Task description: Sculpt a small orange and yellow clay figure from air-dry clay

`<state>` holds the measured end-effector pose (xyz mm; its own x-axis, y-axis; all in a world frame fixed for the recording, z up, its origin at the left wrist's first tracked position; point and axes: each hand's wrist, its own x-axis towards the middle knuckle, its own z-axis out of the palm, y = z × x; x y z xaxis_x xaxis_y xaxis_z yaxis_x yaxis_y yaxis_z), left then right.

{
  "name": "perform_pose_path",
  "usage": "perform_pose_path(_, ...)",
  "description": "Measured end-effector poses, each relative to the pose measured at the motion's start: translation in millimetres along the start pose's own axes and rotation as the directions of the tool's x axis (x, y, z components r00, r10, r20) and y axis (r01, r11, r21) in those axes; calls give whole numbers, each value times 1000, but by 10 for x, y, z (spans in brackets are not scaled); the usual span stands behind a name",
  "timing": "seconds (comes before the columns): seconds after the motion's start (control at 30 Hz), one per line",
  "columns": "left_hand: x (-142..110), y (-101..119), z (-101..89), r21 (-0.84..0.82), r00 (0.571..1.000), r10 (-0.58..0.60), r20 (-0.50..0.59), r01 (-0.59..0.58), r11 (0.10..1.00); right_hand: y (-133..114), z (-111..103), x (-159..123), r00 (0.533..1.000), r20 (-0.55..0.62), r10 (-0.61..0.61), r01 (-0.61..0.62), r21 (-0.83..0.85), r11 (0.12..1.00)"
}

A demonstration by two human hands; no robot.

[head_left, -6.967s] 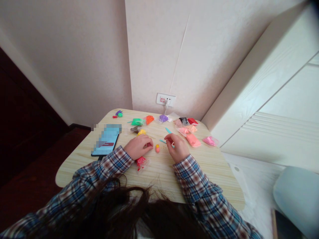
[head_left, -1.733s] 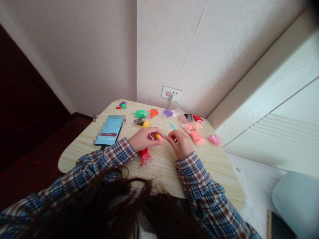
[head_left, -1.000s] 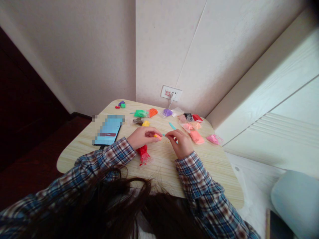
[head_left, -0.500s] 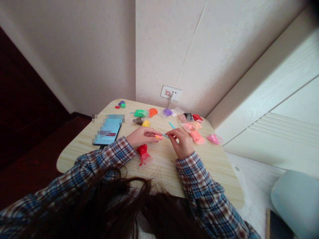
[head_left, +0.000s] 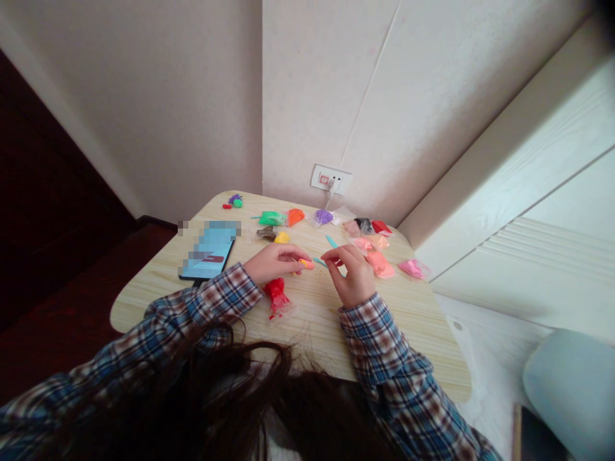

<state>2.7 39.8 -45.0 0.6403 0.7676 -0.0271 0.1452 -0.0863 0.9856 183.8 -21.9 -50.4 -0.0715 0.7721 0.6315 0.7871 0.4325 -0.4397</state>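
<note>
My left hand [head_left: 275, 261] pinches a small piece of pink and yellow clay [head_left: 306, 264] between thumb and fingers. A short gap to the right, my right hand [head_left: 353, 272] has its thumb and forefinger pressed together; anything between them is too small to make out. A thin light-blue modelling tool [head_left: 319, 262] shows by the right fingertips, partly hidden by that hand, apparently lying on the table. Tiny crumbs lie beneath the hands. An opened bag of red clay [head_left: 277, 296] sits just below my left hand, and a yellow clay lump [head_left: 282, 237] is beyond it.
Bags of green [head_left: 271, 218], orange [head_left: 295, 217], purple [head_left: 323, 217] and pink clay [head_left: 380, 264] line the wooden table's [head_left: 307, 339] far and right sides. A tablet [head_left: 206, 253] stands at left. Small purple, green and red clay shapes [head_left: 236, 202] rest at the far-left corner.
My right fingertips have drawn slightly right, away from the clay in my left hand. The clay piece is turned a little, showing more yellow.
</note>
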Motion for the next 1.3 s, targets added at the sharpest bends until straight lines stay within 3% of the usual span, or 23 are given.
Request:
perform_pose_path(0.2,-7,14,3,2,1000,2,-3,-2,1000,-39,9,2,998,-7,-67,67,1,998)
perform_pose_path(0.43,-8,-5,-6,26,1000,15,18,-15,1000,-81,5,-6,1000,-15,-17,18,55,998)
perform_pose_path(0.63,-16,-1,15,-31,999,35,37,-34,999,-99,0,-20,997,-37,-69,72,76,995)
perform_pose_path(0.87,-24,20,40,-92,999,24,26,-21,996,-89,47,-42,960,-20,-281,276,-119,954)
perform_pose_path(1.3,-36,25,35,-75,999,36,41,-33,997,-113,43,-47,959,0,-283,279,-175,944)
